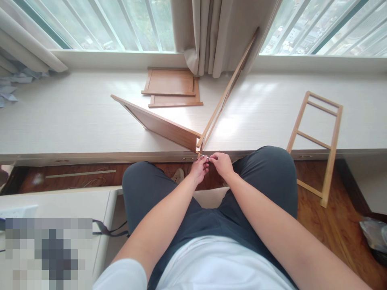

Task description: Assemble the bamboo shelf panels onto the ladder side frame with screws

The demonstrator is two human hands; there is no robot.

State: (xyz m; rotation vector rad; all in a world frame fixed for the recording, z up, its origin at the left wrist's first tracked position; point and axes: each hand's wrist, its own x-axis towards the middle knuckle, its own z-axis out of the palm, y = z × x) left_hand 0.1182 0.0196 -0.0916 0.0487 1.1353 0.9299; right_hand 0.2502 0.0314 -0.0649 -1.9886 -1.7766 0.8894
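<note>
My left hand and my right hand meet at the front edge of the ledge, fingers closed. Between their fingertips runs a thin, shiny metal piece, too small to name exactly; both hands pinch it. It points at the lower corner where a brown wooden panel meets a long wooden frame. The panel stands on its edge and slants to the left. Leaning up to the right, the frame reaches past the curtain. My fingers partly hide the corner.
Two flat wooden panels lie overlapping on the white ledge. A ladder-like wooden frame leans against the ledge at right. A white desk with a dark strap stands at left. Beige curtains hang behind.
</note>
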